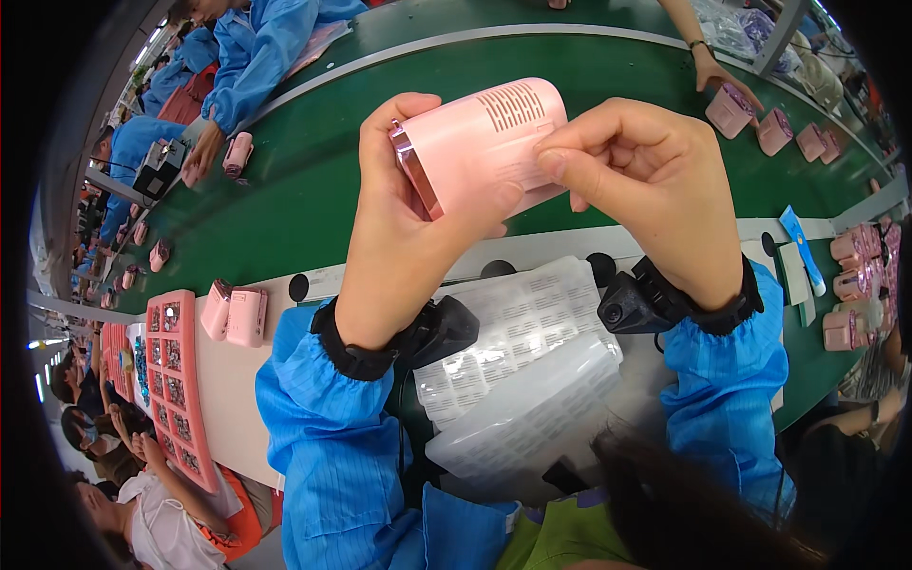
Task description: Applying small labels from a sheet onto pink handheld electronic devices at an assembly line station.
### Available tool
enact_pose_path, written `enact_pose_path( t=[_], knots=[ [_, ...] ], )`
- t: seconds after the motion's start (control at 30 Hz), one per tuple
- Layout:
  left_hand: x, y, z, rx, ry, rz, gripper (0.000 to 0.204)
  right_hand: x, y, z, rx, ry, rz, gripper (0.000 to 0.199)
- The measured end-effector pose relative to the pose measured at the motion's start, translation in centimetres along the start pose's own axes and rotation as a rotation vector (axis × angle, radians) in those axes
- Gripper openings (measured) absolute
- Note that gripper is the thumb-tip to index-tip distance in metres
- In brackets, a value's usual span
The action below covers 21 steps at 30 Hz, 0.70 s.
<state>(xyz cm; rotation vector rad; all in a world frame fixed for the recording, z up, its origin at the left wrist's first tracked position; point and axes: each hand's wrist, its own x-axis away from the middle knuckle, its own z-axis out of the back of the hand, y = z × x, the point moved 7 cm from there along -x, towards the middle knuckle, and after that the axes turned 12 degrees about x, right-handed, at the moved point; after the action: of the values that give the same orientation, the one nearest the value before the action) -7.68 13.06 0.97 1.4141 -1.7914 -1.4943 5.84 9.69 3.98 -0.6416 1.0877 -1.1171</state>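
My left hand (404,223) is wrapped round a pink plastic housing (465,142), holding it tilted above the green belt. The housing is rounded, with rows of vent slots on its upper side and a shiny metallic pink rim at its left end. My right hand (655,166) is at the housing's right end, thumb and forefinger pinched together against its surface. Anything between those fingertips is too small or hidden to make out. Below my hands lie label sheets (518,337), printed in rows of small grey labels, with a translucent backing sheet (532,408) curling over them.
A green conveyor belt (313,199) runs across ahead. Two pink housings (247,316) and a pink compartment tray (195,418) of small parts stand left. A blue tube (801,242) and several wrapped pink units (855,285) are right. Another person's hand (712,71) touches units across the belt.
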Motion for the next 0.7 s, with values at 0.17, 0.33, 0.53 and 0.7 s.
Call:
enact_pose_path(
  t=[0.17, 0.33, 0.53, 0.7],
  knots=[
    [0.1, 0.2, 0.1, -0.006, 0.013, -0.011, 0.059, 0.1, -0.3, -0.1, 0.037, 0.034, 0.037, 0.006],
    [0.3, 0.4, 0.1, -0.028, 0.006, -0.023, 0.057, 0.2, -0.3, -0.3, 0.045, 0.037, 0.04, 0.006],
    [0.4, 0.6, 0.0, -0.048, 0.01, -0.049, 0.056, 0.8, -1.0, -0.4, 0.144, 0.131, 0.137, 0.006],
    [0.5, 0.4, 0.1, -0.095, 0.013, -0.127, 0.051, 1.2, -1.3, -0.5, 0.246, 0.211, 0.175, 0.005]
  ],
)
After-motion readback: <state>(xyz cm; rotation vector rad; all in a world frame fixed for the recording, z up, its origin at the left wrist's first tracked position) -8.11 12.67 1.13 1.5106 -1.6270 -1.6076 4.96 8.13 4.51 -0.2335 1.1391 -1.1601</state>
